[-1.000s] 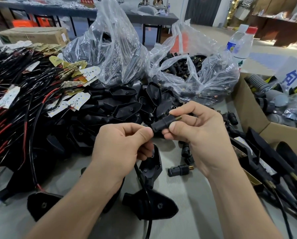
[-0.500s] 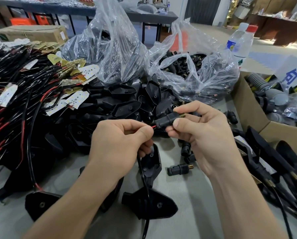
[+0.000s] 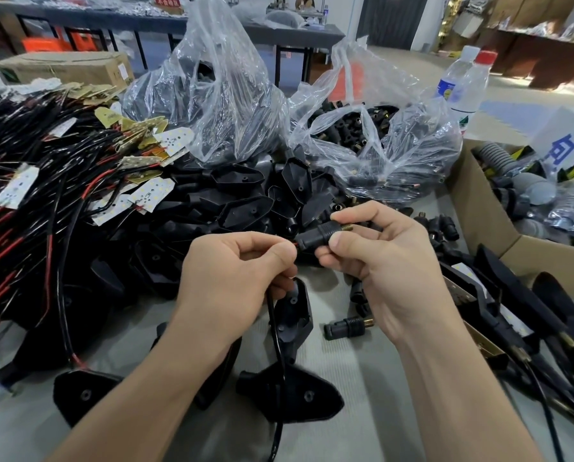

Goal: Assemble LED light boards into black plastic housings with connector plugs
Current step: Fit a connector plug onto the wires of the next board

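Observation:
My right hand [image 3: 389, 261] pinches a black connector plug [image 3: 315, 237] with a brass threaded tip, held level above the table. My left hand [image 3: 235, 278] pinches the red and black wires [image 3: 274, 328] right at the plug's left end; the cable hangs down from my fingers. A black housing [image 3: 294, 316] stands tilted just below my left hand. Another black housing [image 3: 289, 395] lies flat near the front edge. LED boards with red and black leads [image 3: 152, 191] are heaped at the left. A loose plug [image 3: 347, 326] lies on the table under my right hand.
A pile of black housings [image 3: 245, 208] fills the middle. Two clear plastic bags stand behind it, one with housings [image 3: 212, 105], one with plugs [image 3: 379, 145]. A cardboard box [image 3: 479, 228] of grey parts is at the right, with two bottles [image 3: 462, 85] behind. Finished units [image 3: 529, 311] lie at right.
The plug has drifted slightly down and right, leaving a short stretch of red wire visible between my left fingertips and the plug. Both hands keep their hold.

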Motion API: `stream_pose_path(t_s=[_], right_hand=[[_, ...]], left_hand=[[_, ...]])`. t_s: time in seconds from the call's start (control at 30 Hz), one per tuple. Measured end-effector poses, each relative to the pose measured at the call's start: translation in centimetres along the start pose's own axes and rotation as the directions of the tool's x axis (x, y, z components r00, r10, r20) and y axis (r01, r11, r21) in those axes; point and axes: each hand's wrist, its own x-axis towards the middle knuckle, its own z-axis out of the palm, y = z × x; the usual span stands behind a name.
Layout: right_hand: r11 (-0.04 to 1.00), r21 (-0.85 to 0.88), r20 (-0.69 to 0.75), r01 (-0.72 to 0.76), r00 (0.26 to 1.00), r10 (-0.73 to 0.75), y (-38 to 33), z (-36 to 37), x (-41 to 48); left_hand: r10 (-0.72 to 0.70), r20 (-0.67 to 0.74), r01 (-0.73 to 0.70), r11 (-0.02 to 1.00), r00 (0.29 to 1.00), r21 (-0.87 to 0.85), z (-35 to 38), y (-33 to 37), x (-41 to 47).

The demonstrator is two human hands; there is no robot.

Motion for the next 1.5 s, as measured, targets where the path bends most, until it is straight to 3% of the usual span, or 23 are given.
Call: stream_pose_path(t_s=[0.2,0.5,0.53,0.6,0.7,1.0,1.13,1.23,1.33,1.4,1.5], right_hand=[[0.999,0.046,-0.028,-0.026,0.999,0.027,0.0,-0.2,0.1],[0.993,0.108,0.013,-0.057,0.998,0.056,0.3,0.4,0.0],[0.993,0.098,0.008,-0.062,0.998,0.062,0.2,0.3,0.1],[0.996,0.06,-0.029,-0.063,0.997,0.065,0.0,0.1,0.1],[0.997,0.014,-0.052,-0.08,0.995,0.08,0.1,0.2,0.1],[0.993,-0.104,-0.002,-0.059,0.998,0.06,0.6,0.0,0.1],[0.994,-0.096,0.018,-0.051,0.998,0.053,0.7,0.2,0.1],[0.998,-0.04,-0.02,-0.05,0.999,0.049,0.8,0.4,0.2],[0.997,0.034,-0.07,-0.063,0.995,0.065,0.7,0.1,0.3],[0.996,0.062,-0.082,-0.07,0.994,0.075,0.6,-0.2,0.3],[0.995,0.059,-0.077,-0.08,0.993,0.085,0.8,-0.3,0.4]], left_hand=[[0.103,-0.064,-0.102,0.995,0.993,0.017,-0.1,-0.2,0.1],[0.055,-0.083,-0.063,0.994,0.995,-0.095,0.4,-0.4,0.0],[0.082,-0.094,-0.086,0.995,0.992,-0.047,0.4,-0.5,0.0],[0.226,-0.119,-0.198,0.958,0.967,0.21,0.4,-0.7,-0.2],[0.479,-0.065,-0.362,0.738,0.875,0.57,0.2,-0.8,-0.9],[0.517,0.038,-0.417,0.641,0.855,0.644,-0.3,-1.2,-0.6],[0.591,0.08,-0.453,0.519,0.803,0.725,0.0,-1.1,-0.9],[0.509,-0.016,-0.386,0.673,0.861,0.631,0.3,-0.9,-0.6],[0.237,-0.076,-0.192,0.905,0.968,0.38,0.3,-1.1,0.1],[0.113,-0.048,-0.098,0.967,0.992,0.233,0.1,-1.1,0.3],[0.036,-0.022,-0.032,0.989,0.999,0.147,-0.2,-1.0,0.5]])
